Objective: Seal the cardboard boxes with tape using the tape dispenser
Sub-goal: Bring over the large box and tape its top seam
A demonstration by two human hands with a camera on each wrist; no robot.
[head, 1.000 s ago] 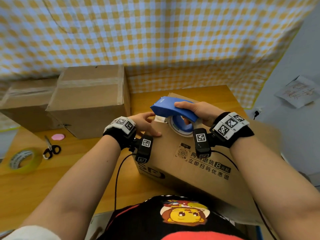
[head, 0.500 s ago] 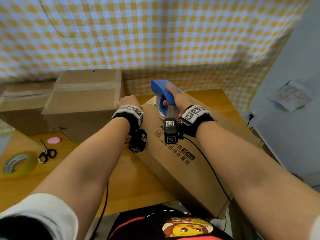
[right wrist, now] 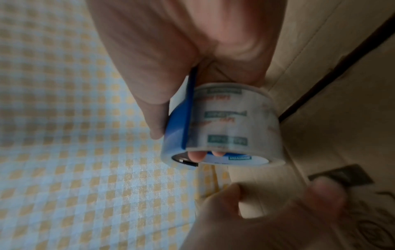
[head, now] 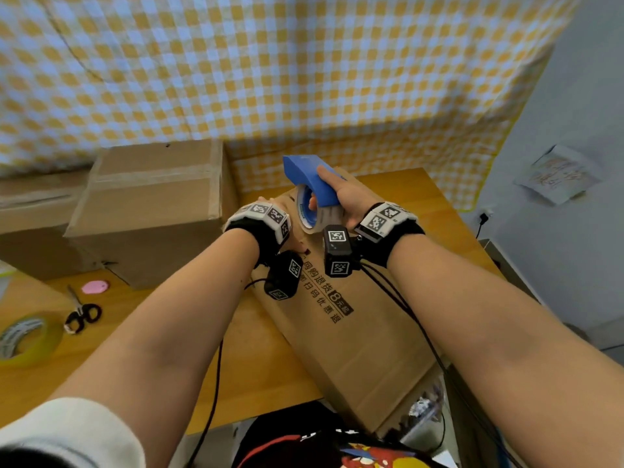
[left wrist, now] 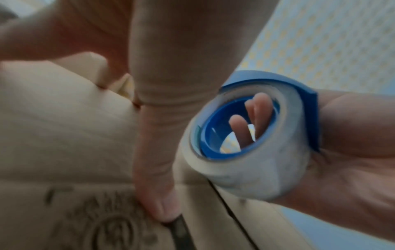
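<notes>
A long cardboard box [head: 358,336] with black print lies across the wooden table [head: 263,359], its near end over the table's front edge. My right hand [head: 332,192] grips a blue tape dispenser [head: 305,170] carrying a clear tape roll [head: 320,219], held tilted just above the box's far end. The right wrist view shows the roll [right wrist: 230,121] with fingertips through its core. My left hand [head: 271,206] holds the far end of the box beside the roll. Its thumb [left wrist: 158,189] presses the box top [left wrist: 64,135] next to the seam, and the other fingers curl over the far edge.
Two taped brown boxes [head: 152,204] [head: 30,214] stand at the back left. Scissors [head: 81,314], a pink tag [head: 95,287] and a yellow tape roll [head: 27,339] lie on the left of the table. A checked cloth [head: 304,79] hangs behind.
Both hands have moved from the near part of the box top out to its far end. The dispenser went from lying low on the box to tilted up; little has moved in the last half second.
</notes>
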